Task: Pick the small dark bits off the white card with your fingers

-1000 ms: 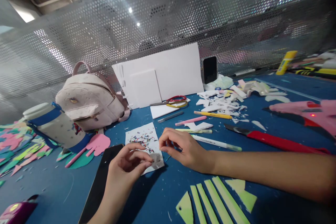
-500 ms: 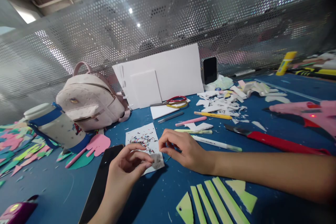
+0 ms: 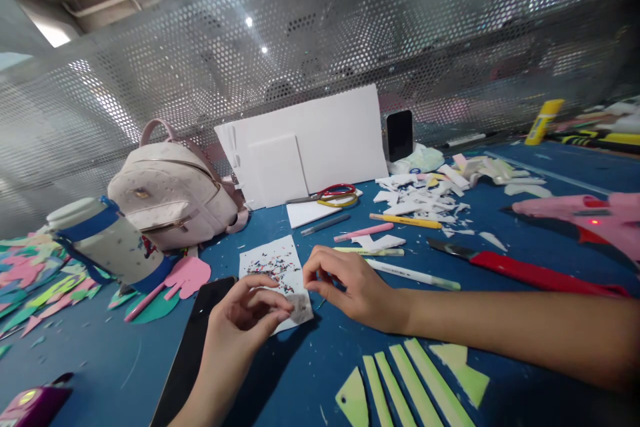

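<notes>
A small white sheet (image 3: 257, 257) strewn with tiny coloured specks lies between and beyond my hands, with a grey smudged patch at its near corner. Over its near edge is my left hand (image 3: 245, 320), thumb and middle finger brought together and the index finger curved above them. My right hand (image 3: 345, 283) rests at the sheet's right edge, its fingers curled and the thumb against the index finger. Whatever either pinch holds is too small or hidden to make out. Several light green strips (image 3: 413, 380) lie nearest to my right forearm, beside a green cut-out with a hole (image 3: 353, 399).
Markers (image 3: 413, 273), scissors (image 3: 345, 195) and white scraps (image 3: 425, 197) lie beyond my right hand. A red-handled cutter (image 3: 540, 271) and a pink glue gun (image 3: 575, 210) are at right. A dark tablet-like slab (image 3: 193, 340), a bottle (image 3: 117, 247) and a backpack (image 3: 170, 187) stand left.
</notes>
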Action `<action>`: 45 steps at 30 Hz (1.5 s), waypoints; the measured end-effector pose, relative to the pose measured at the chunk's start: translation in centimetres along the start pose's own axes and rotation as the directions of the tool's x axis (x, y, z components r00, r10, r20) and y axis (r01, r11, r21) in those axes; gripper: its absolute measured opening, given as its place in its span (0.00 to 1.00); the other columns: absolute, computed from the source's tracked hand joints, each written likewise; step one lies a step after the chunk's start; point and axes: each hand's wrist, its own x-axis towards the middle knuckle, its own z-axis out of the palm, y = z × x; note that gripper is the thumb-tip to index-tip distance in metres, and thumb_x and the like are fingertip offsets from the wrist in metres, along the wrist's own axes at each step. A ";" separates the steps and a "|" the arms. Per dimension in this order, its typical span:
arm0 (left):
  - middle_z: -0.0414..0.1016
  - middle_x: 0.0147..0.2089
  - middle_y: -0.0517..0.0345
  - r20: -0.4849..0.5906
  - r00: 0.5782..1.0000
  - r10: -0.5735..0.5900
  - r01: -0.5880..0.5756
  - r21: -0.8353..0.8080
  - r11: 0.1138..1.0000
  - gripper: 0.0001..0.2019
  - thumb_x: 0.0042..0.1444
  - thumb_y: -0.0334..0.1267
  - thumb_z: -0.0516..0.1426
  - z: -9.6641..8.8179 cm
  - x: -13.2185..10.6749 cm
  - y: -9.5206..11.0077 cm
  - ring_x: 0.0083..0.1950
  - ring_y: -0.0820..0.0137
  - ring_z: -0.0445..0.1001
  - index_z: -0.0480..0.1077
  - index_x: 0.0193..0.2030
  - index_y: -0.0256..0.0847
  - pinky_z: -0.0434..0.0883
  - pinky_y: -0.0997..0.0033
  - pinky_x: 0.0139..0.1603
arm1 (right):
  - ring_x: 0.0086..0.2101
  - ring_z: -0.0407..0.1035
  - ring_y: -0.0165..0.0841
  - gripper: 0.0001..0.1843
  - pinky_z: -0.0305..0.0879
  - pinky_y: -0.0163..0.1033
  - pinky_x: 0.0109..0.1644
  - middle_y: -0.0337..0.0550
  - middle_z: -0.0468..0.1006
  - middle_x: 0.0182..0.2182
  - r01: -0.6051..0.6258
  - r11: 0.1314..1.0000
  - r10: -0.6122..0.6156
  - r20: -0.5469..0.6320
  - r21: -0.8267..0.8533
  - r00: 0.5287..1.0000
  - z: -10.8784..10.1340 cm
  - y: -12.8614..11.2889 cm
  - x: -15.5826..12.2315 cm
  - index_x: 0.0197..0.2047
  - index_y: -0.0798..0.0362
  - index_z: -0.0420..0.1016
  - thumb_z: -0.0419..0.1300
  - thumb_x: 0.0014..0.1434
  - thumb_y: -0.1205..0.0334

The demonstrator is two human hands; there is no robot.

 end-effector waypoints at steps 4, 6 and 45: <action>0.80 0.28 0.57 -0.005 1.000 0.009 -0.009 -0.008 1.000 0.16 0.45 0.35 0.68 0.0 0.0 -0.1 0.33 0.67 0.80 0.70 0.40 0.39 0.76 0.71 0.36 | 0.30 0.62 0.29 0.08 0.61 0.36 0.35 0.42 0.72 0.35 0.015 1.000 -0.015 -0.003 -0.012 1.000 -0.1 -0.1 0.1 0.40 0.53 0.67 0.51 0.70 0.61; 0.80 0.28 0.57 -0.008 1.000 0.013 -0.013 -0.018 1.000 0.16 0.45 0.35 0.68 -0.1 0.0 -0.2 0.32 0.68 0.80 0.71 0.40 0.39 0.76 0.72 0.36 | 0.30 0.63 0.29 0.08 0.61 0.35 0.35 0.42 0.72 0.35 0.018 1.000 -0.018 -0.007 -0.012 1.000 -0.1 -0.1 0.1 0.40 0.53 0.67 0.51 0.70 0.61; 0.72 0.24 0.66 0.218 0.974 0.063 -0.068 0.018 0.997 0.12 0.56 0.33 0.62 -0.1 -0.2 -1.7 0.29 0.74 0.71 0.66 0.46 0.43 0.67 0.76 0.35 | 0.38 0.70 0.30 0.07 0.62 0.34 0.40 0.41 0.76 0.38 0.126 0.992 -0.124 0.267 0.011 0.956 0.3 0.6 -0.2 0.45 0.53 0.72 0.57 0.68 0.60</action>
